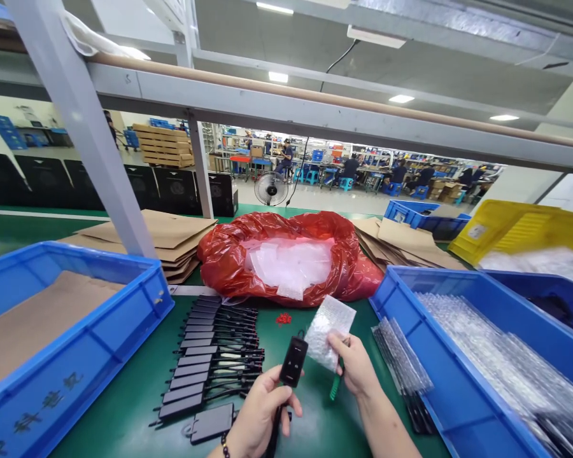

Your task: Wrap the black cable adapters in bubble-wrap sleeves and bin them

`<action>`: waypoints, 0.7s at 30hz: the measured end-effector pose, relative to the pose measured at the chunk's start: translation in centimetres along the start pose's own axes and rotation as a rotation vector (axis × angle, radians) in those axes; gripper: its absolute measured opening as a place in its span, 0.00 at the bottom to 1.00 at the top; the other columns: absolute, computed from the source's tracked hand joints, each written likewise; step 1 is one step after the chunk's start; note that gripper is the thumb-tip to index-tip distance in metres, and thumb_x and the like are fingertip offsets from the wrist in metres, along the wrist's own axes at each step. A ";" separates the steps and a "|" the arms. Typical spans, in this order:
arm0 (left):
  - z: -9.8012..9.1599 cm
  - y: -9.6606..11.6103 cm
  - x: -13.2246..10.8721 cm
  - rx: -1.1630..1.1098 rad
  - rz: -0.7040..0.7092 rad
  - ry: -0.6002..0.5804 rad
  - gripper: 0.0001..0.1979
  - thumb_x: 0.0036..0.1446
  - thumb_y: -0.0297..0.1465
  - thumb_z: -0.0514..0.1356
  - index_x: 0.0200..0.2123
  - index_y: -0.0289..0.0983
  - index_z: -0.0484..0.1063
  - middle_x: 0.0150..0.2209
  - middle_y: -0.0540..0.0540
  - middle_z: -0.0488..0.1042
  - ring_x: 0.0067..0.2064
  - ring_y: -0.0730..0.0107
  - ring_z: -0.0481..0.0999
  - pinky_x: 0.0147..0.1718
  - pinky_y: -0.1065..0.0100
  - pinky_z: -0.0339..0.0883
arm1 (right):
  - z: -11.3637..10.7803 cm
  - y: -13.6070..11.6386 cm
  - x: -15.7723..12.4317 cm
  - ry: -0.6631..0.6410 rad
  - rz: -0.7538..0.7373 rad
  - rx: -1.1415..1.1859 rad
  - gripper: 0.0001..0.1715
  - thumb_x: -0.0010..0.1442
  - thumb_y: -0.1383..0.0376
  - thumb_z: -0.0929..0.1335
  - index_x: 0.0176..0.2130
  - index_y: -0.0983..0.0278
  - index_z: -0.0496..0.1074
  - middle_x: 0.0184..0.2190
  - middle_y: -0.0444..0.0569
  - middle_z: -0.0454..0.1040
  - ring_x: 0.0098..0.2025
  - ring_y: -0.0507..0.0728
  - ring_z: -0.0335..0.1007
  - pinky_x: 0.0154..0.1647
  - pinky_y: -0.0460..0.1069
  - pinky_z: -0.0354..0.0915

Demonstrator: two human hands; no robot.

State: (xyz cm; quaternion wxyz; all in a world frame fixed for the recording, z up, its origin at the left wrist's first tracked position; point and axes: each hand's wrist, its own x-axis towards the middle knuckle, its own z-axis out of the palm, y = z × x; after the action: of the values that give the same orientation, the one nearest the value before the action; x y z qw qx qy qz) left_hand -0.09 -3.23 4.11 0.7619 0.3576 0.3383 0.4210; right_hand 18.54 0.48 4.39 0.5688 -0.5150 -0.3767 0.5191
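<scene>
My left hand (262, 407) grips a small black handheld controller (293, 361) with light markings on its face; a black cable runs down below it. In my right hand (358, 372) is a clear bubble-wrap bag (332, 323), pinched between thumb and fingers and held just right of the controller, the two close together. A green coiled cord (335, 387) hangs under my right fingers. To the left, several black box-shaped units (195, 375) with cables lie in a row on the green table (138, 413). Small red pieces (283, 319) lie in a pile beyond my hands.
A red plastic bag (229, 254) holding bubble-wrap bags stands ahead. Blue bins flank me, one with cardboard (52, 318), one with bubble-wrapped items (496, 362). Wrapped packs (401, 356) lean by the right bin. Cardboard stacks (172, 238), a metal frame (267, 95) and a fan (271, 188) stand beyond.
</scene>
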 end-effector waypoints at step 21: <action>-0.4 -1.4 0.2 -0.060 -0.117 -0.162 0.46 0.49 0.32 0.61 0.62 0.40 0.31 0.27 0.43 0.76 0.16 0.71 0.72 0.10 0.79 0.58 | 0.4 -0.7 -1.7 -0.571 0.090 -0.268 0.27 0.45 0.46 0.69 0.18 0.65 0.60 0.10 0.35 0.53 0.12 0.43 0.43 0.11 0.42 0.39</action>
State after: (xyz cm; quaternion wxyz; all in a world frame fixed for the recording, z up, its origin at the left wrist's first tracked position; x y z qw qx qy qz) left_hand 0.23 -3.45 2.68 0.8204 0.3471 0.2830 0.3554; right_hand 18.04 -1.06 5.35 0.3438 -0.4350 -0.5628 0.6131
